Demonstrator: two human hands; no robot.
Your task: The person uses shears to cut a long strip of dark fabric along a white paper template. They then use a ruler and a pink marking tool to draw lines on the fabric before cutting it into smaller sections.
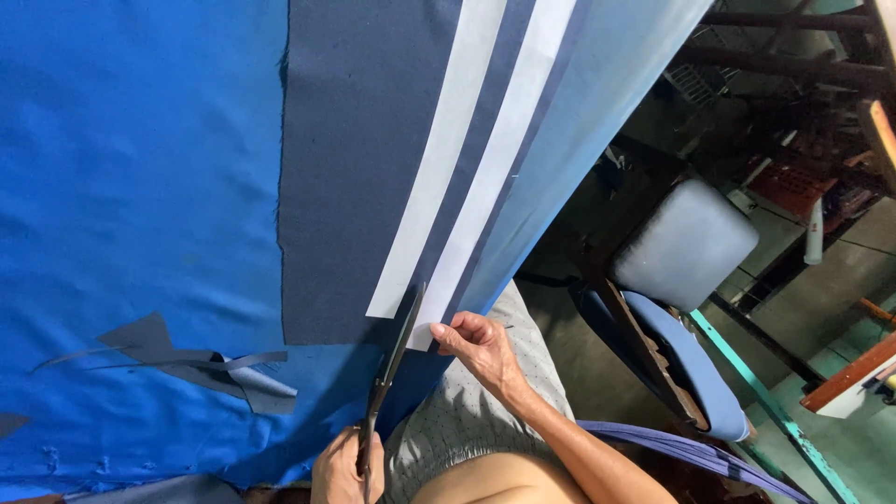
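At lower centre, the left hand (338,471) grips scissors (392,364) whose blades lie along the white strip (499,163) on navy cloth (359,168), while the right hand (478,347) pinches the strip's end, keeping it taut.

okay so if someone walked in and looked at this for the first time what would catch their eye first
Most striking is the bright blue cloth across the left, with a dark navy fabric panel on it in the middle. Two white strips run diagonally down the panel. At their lower end, the right hand pinches one strip while the left hand works dark scissors. A grey padded chair stands at right.
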